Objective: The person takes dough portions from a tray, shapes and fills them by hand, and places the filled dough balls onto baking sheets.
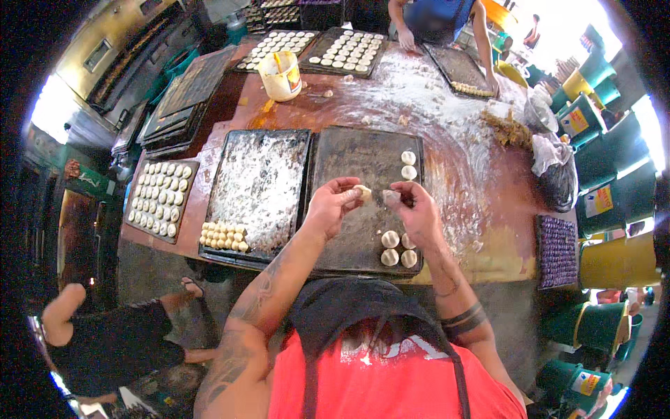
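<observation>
My left hand [336, 206] is closed, pinching a small pale piece of dough [363, 193] between thumb and fingertips. Facing it, my right hand [417, 213] has its thumb and fingers pressed together with whitish tips; whether something small is between them I cannot make out. Both hands hover over a dark baking tray [349, 157]. Along its right side lie flattened dough rounds [390, 258], several near the front edge and two farther back. On the flour-dusted tray [262, 174] to the left, small dough balls [225, 236] are packed in rows at the near corner.
Trays of dough rounds stand at the left [159, 199] and far side, near a white bucket [280, 77]. Stacked dark trays [183, 105] sit far left. Across the floured table [481, 230] a co-worker [440, 24] handles another tray. Another person [112, 335] is at lower left.
</observation>
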{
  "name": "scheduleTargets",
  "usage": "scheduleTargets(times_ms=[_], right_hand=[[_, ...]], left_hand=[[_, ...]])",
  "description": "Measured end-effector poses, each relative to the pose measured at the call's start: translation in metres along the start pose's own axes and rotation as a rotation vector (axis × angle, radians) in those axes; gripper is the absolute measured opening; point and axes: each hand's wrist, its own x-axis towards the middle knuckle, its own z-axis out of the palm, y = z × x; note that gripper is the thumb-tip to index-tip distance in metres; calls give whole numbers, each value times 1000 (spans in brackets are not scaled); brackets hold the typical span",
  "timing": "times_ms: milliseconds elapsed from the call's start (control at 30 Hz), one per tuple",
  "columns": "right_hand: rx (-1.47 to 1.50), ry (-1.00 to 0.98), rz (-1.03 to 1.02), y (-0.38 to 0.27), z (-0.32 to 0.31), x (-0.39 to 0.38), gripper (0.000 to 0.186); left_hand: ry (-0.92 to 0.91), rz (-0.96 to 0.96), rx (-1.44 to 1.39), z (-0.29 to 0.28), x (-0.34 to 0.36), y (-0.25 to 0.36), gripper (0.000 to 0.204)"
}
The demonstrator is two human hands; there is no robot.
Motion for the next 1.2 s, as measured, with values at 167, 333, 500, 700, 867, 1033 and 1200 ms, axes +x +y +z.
scheduleTargets(times_ms=[167, 333, 500, 700, 867, 1033, 1200], right_hand=[[-267, -67, -346, -79, 11, -14, 25], [-561, 22, -529, -57, 23, -10, 35], [-299, -63, -318, -71, 15, -16, 37], [390, -73, 35, -44, 27, -5, 26], [630, 142, 74, -72, 51, -8, 27], [-414, 244, -421, -94, 44, -14, 37], [-462, -55, -326, -88, 30, -18, 42]], left_hand=[[-48, 2, 54, 31, -25, 23, 26], [-115, -74, -155, 36, -29, 17, 31], [-199, 198, 104, 31, -36, 22, 30], [-194, 29, -149, 37, -34, 28, 27], [-22, 232, 386, 38, -40, 43, 21], [-88, 251, 95, 38, -35, 34, 30], [-114, -15, 21, 20, -31, 44, 37]])
